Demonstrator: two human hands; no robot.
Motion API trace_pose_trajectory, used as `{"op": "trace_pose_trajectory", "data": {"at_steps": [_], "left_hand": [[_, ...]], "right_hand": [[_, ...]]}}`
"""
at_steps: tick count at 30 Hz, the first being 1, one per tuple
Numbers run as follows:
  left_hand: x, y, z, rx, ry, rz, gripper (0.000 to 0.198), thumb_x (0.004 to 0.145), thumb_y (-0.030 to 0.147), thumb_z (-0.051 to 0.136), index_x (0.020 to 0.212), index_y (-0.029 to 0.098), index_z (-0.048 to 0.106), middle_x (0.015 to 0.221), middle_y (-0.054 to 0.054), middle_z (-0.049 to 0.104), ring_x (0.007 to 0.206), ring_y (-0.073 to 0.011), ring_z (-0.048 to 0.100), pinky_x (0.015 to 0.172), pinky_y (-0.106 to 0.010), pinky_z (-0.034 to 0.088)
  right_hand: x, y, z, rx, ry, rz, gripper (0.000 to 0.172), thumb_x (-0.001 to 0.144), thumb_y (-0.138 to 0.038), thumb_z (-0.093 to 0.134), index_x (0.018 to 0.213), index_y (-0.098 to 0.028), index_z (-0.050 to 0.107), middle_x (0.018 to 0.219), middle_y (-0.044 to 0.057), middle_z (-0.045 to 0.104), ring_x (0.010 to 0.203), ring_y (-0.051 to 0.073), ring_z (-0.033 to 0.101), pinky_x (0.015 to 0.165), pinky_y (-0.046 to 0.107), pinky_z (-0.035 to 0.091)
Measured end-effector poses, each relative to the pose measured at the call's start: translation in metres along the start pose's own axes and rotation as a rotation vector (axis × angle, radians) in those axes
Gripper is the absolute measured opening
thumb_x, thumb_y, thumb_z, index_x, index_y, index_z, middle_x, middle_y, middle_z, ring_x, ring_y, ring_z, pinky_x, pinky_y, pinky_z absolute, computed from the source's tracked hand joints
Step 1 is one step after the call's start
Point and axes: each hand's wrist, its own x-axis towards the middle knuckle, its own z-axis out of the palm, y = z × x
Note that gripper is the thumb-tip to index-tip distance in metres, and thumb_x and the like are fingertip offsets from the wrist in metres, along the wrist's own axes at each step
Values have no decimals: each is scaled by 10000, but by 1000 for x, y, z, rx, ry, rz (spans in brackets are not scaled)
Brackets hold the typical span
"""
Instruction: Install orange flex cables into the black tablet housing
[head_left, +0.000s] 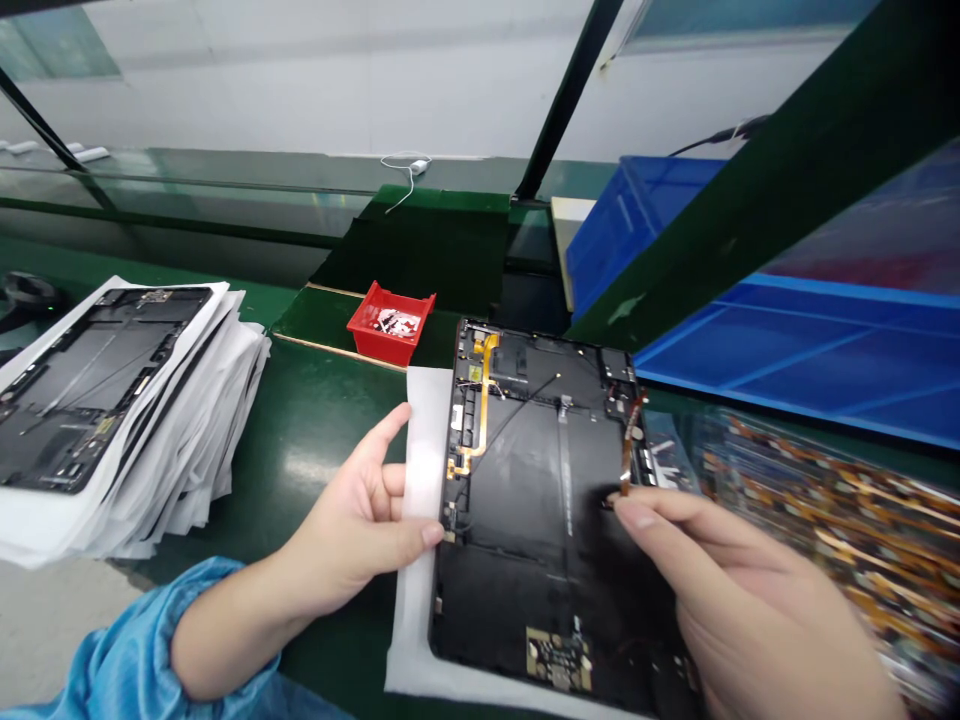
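Right hand (757, 600) with thin coppery strip (628, 455) over flat black panel (502, 610)

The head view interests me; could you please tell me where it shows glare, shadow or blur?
In the head view, soft glare on the green tabletop, left of the left hand; a dark shadow on the black panel, beside the right hand; in the same head view, the flat cables at the right look smeared by blur.

Red tray (381, 346) at green board's (435, 250) near edge; white cable (418, 168) at far end. Blue crate (604, 235), right.
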Motion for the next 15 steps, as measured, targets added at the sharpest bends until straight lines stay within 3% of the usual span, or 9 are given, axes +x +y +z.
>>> {"op": "trace_pose_trajectory", "data": {"at_steps": [5,11,15], "left_hand": [[2,2,1,-6,65,-42,1142,783,107,836,1625,286,86,991,-63,711,805,-118,691,792,-230,561],[2,2,2,7,-75,-39,583,838,156,797,1379,169,579,1065,-120,718,874,-137,711,813,-217,568],[1,2,1,39,-86,-31,446,851,165,790,1278,168,659,1111,-125,724,919,-142,724,825,-193,569]], "right_hand": [[0,4,-2,17,-40,-9,489,481,-577,813,765,-181,769,926,86,715,837,235,646,739,279,550],[-1,2,-1,21,-79,52,522,480,-583,799,781,-158,767,963,98,716,858,239,646,736,273,519],[-1,-1,3,20,-70,80,530,464,-576,783,783,-153,768,959,93,718,888,239,642,779,275,505]]}}
